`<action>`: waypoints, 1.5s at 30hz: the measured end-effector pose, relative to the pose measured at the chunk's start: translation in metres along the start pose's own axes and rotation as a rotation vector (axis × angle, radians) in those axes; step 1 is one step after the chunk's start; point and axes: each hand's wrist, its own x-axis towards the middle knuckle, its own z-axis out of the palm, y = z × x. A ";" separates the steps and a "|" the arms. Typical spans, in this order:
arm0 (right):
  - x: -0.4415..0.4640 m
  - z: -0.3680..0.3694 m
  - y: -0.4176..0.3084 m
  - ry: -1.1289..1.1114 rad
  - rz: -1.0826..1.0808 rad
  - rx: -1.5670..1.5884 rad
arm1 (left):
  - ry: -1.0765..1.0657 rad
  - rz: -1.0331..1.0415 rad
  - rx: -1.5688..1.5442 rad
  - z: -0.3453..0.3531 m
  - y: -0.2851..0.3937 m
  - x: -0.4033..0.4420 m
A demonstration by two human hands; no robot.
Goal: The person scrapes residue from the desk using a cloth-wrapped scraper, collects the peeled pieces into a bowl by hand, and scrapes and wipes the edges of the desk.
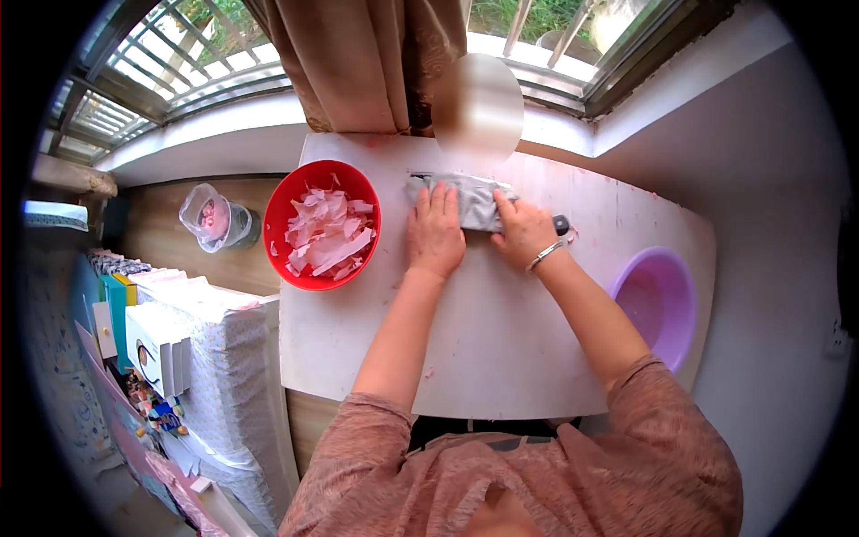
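A folded grey cloth (pixel 479 206) is being held down near the far edge of a pale worktop (pixel 519 358), between a red bowl (pixel 309 179) and a purple basin (pixel 658 300). Its left part is being pressed by the left hand (pixel 437 228), whose fingers are being laid flat and close together. Its right part is being touched by the right hand (pixel 528 234), on which a bracelet (pixel 544 256) is being worn; the forefinger is being stretched over the fabric, but whether the other fingers are being closed on anything cannot be told. A dark handle (pixel 561 225) is being left exposed just beyond that hand — what it is joined to is being hidden, though a bladed tool seems likely.

Even, flat pressure is being called for, it would seem, with the fabric being kept doubled and the fingers being kept off any line where an edge may be covered. The handle is best being steadied so that nothing is being twisted under the palm.

The worktop is being marked by small pink flecks (pixel 429 372), while pale pink shreds (pixel 327 233) are being contained in the bowl. The room is being lit through barred windows (pixel 192 54), parted by a brown curtain (pixel 349 67). A lined bin (pixel 240 228) is being kept on the wooden floor (pixel 152 215) — beside it, furniture is being covered by a patterned white sheet (pixel 237 358).
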 end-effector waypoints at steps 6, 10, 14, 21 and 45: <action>0.001 -0.012 0.028 0.032 0.201 -0.084 | 0.158 0.093 0.140 0.023 0.039 0.023; 0.026 -0.006 0.035 0.045 0.260 0.050 | 0.183 0.035 0.182 0.034 0.042 0.048; 0.029 -0.021 0.034 -0.052 0.299 0.084 | 0.175 0.062 0.141 0.034 0.038 0.053; 0.038 -0.022 0.040 -0.037 0.278 0.107 | 0.152 0.064 0.107 0.035 0.035 0.061; 0.068 -0.027 0.035 -0.129 0.234 0.065 | 0.075 0.107 0.028 0.024 0.019 0.089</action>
